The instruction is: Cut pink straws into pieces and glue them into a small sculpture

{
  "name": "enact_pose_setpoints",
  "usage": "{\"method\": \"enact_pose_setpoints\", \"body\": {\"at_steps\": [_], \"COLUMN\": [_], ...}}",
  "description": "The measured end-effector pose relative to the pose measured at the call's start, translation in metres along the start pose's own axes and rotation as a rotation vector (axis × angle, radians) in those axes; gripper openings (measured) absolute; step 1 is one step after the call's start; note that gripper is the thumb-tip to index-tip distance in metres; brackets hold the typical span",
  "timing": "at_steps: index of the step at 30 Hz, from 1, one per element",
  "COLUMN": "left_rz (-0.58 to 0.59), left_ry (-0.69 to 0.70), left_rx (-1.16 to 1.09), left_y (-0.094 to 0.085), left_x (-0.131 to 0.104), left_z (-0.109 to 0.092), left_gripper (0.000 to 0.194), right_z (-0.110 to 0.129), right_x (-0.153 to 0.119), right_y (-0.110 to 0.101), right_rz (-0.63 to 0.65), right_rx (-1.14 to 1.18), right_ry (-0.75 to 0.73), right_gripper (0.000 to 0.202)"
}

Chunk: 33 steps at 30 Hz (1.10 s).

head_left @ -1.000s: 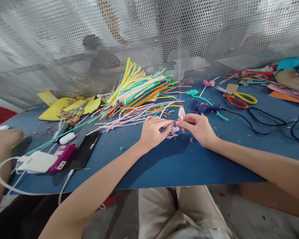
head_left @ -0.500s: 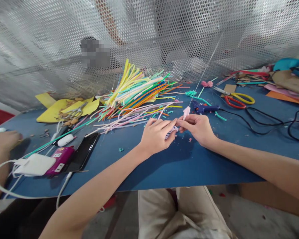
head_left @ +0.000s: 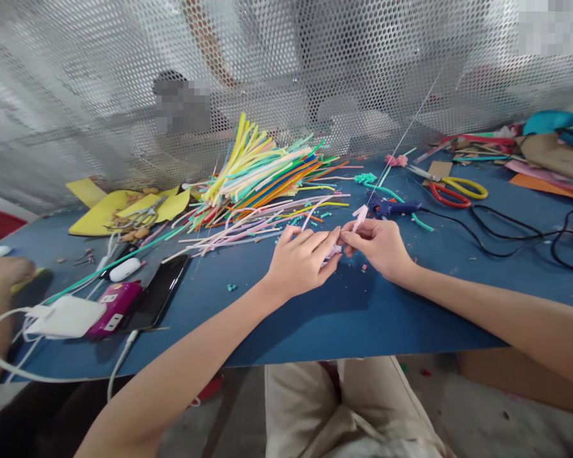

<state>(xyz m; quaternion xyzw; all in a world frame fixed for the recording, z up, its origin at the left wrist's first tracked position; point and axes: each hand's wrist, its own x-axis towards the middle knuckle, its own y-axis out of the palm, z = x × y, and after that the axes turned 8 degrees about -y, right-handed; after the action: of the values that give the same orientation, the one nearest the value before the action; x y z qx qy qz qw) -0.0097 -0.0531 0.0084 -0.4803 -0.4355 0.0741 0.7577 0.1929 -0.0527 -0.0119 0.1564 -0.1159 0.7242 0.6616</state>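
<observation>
My left hand (head_left: 304, 259) is closed around a small pale lilac piece (head_left: 333, 253), apparently twisted pipe cleaner, mostly hidden under the fingers. Touching those fingertips, my right hand (head_left: 375, 243) is closed in a pinch. A pale pink strip (head_left: 361, 217) rises from that pinch, its lower end hidden. A thin thread-like line runs up and right above the strip; whether it is tied there I cannot tell. Just beyond my right hand lies a dark blue glue gun (head_left: 392, 207). Loose lilac pipe cleaners (head_left: 248, 222) are spread left of my hands.
Behind is a big pile of coloured pipe cleaners (head_left: 267, 168). Scissors with red and yellow handles (head_left: 458, 189) and a black cord (head_left: 496, 251) lie right. A phone (head_left: 160, 296) and white charger (head_left: 71, 316) are left, near another person's hand (head_left: 12, 273). Perforated metal (head_left: 286, 63) stands behind.
The pale pink strip has tilted slightly to the right, and the thin line above it slants more to the right. The other person's hand at the left has shifted slightly. My hands stay nearly in place.
</observation>
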Motion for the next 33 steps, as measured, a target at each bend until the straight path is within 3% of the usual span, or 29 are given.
{"method": "enact_pose_setpoints", "body": {"at_steps": [12, 18, 33], "left_rz": [-0.002, -0.006, 0.065], "left_ry": [-0.043, -0.062, 0.036], "left_rx": [-0.013, -0.055, 0.077], "left_y": [-0.0013, 0.0011, -0.0023], "left_x": [0.0017, 0.0005, 0.0023], "left_z": [0.0011, 0.0035, -0.0009], "left_gripper": [0.041, 0.042, 0.045], "right_z": [0.0022, 0.0017, -0.0021], "right_x": [-0.0014, -0.0007, -0.0002], "right_y": [-0.0001, -0.0002, -0.0030], "right_rz": [0.029, -0.015, -0.007], "right_rx": [-0.041, -0.051, -0.115], "right_ry": [-0.033, -0.024, -0.005], "right_gripper": [0.013, 0.016, 0.022]}}
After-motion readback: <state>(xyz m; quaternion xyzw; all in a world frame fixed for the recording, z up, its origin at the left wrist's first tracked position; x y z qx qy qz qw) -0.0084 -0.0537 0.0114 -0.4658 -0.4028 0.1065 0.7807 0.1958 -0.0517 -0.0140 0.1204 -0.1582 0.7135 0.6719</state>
